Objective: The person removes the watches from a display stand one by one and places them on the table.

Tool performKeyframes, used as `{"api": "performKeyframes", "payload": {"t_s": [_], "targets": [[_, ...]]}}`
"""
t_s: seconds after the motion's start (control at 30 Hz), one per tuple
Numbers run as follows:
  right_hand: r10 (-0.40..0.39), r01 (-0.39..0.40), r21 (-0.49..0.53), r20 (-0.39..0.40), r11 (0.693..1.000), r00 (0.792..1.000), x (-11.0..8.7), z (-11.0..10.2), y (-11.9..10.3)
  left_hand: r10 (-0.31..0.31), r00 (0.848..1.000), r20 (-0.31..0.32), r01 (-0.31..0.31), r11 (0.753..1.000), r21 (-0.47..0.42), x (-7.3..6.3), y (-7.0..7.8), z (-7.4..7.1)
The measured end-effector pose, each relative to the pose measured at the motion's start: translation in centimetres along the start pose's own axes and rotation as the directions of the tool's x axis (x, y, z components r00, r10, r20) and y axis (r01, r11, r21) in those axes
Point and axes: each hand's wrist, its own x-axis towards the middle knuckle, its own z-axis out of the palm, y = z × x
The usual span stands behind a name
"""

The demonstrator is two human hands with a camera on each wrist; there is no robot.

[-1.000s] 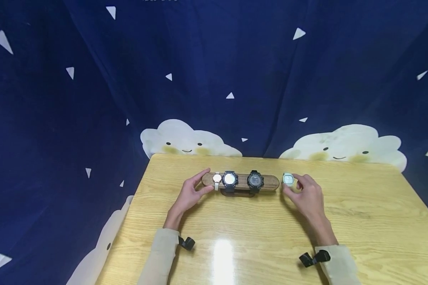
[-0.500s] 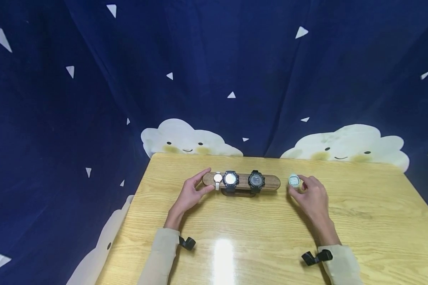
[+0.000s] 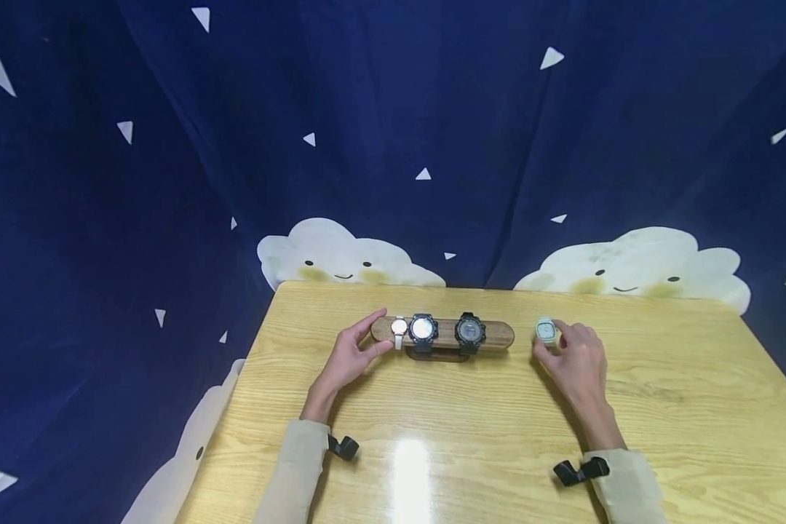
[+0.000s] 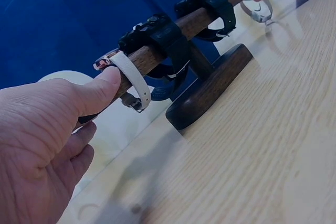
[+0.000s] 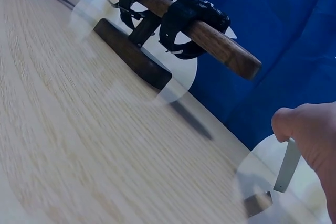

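On my head view, I have the left hand gripping the near end of a wooden watch stand, a white-strapped watch just beside its thumb; a black watch with a bright dial and a black watch with a dark dial sit progressively farther from that hand. My right hand pinches a pale mint watch between thumb and forefinger, off its left side, apart from the bar's free end. Any lettering on the dials is too small for me to read. Through the left wrist camera I see the thumb against the bar, touching or nearly touching the white strap; the mint watch's band loops down beneath the distant right hand. On the right wrist feed, a strap hangs under my right hand, which hides the watch face, over the table.
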Motion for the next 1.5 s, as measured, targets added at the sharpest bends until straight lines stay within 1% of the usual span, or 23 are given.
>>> {"api": "performKeyframes", "payload": {"t_s": [0.1, 0.37, 0.6, 0.67, 0.83, 0.9, 1.03, 1.13, 1.23, 1.37, 1.5], "targets": [[-0.016, 0.016, -0.014, -0.023, 1.0, 1.0, 0.0, 0.2, 0.1, 0.002, 1.0, 0.002, -0.002, 1.0, 0.01, 0.0, 0.1, -0.1], [-0.059, 0.058, -0.029, -0.044, 0.998, 0.997, 0.2, 1.0, 0.3, 0.009, 1.0, -0.005, -0.009, 1.0, 0.009, 0.2, 0.3, -0.5], [-0.076, 0.074, -0.04, -0.065, 0.996, 0.995, -0.4, 1.3, 0.5, 0.011, 1.0, 0.006, -0.011, 1.0, 0.014, 0.1, 0.1, -0.4], [-0.079, 0.077, -0.037, -0.054, 0.996, 0.995, -0.5, 1.4, 0.5, 0.015, 1.0, 0.003, -0.015, 1.0, 0.014, -0.1, 0.1, -0.4], [-0.095, 0.095, -0.022, -0.023, 0.995, 0.995, -0.8, 1.5, 0.7, 0.002, 1.0, -0.007, -0.002, 1.0, 0.004, -0.1, 0.2, -0.1], [-0.109, 0.109, -0.013, -0.022, 0.994, 0.994, -1.0, 1.6, 0.9, -0.001, 1.0, -0.006, 0.001, 1.0, -0.002, 0.0, 0.2, 0.1], [-0.148, 0.148, -0.005, -0.007, 0.989, 0.989, -1.1, 2.0, 1.2, 0.011, 1.0, -0.007, -0.011, 1.0, -0.003, -0.1, 0.1, 0.0], [-0.172, 0.172, -0.021, 0.007, 0.985, 0.985, -1.1, 2.1, 1.3, 0.009, 1.0, -0.013, -0.01, 1.0, -0.003, -0.1, 0.0, -0.1], [-0.179, 0.18, -0.04, 0.01, 0.983, 0.984, -1.0, 2.1, 1.3, 0.012, 1.0, -0.01, -0.012, 1.0, 0.004, -0.1, 0.0, -0.1], [-0.178, 0.181, -0.077, 0.04, 0.981, 0.983, -1.1, 2.0, 1.5, 0.025, 1.0, 0.0, -0.025, 1.0, 0.012, 0.0, 0.0, 0.0], [-0.166, 0.173, -0.109, 0.067, 0.979, 0.984, -1.2, 2.0, 1.5, 0.022, 1.0, 0.0, -0.022, 1.0, 0.01, 0.0, 0.0, 0.0]]}}
